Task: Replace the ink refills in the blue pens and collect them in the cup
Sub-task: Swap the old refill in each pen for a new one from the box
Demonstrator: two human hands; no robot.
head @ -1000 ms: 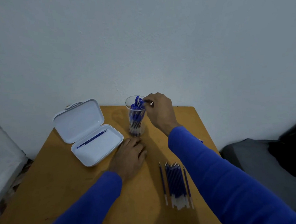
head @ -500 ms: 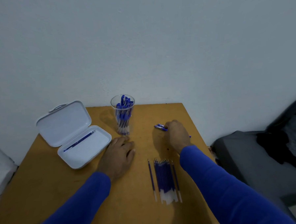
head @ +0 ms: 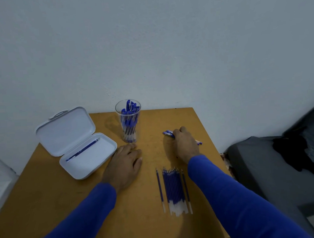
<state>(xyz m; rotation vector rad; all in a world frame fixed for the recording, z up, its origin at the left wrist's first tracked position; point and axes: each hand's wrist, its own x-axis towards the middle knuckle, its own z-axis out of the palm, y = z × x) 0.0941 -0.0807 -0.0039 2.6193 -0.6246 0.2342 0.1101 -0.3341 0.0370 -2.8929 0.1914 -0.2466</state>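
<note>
Centrally, on the ochre worktop [head: 48,206]: a clear cup [head: 128,120] standing upright near the far edge, packed with blue pens [head: 129,111], caps up. Right of centre, the right hand [head: 185,144] lowered over loose blue pens lying on the worktop [head: 168,133], fingers curled round them in a closed grip; capped ends poking out to the left of the knuckles, another end showing at the right of the wrist. Exact number under the hand hidden by the hand itself. Left hand [head: 124,162] resting flat, palm down, fingers relaxed and straight, holding nothing, just below the cup and just beside the case.

Lower centre right: a row of ink refills [head: 173,190] laid side by side, tips pointing up the frame, clear ends toward the bottom, one refill slightly apart at the left of the bundle. Right sleeve [head: 238,202] passing just beside the row's right edge.

Left of centre: a white hinged case [head: 75,141] lying open, lid tilted back toward the wall, one blue refill or pen [head: 83,150] lying diagonally in the lower tray; which of the two, too small to tell.

Behind, a plain pale wall [head: 148,46]. At the right edge, dark grey fabric [head: 275,163] beside the worktop.
</note>
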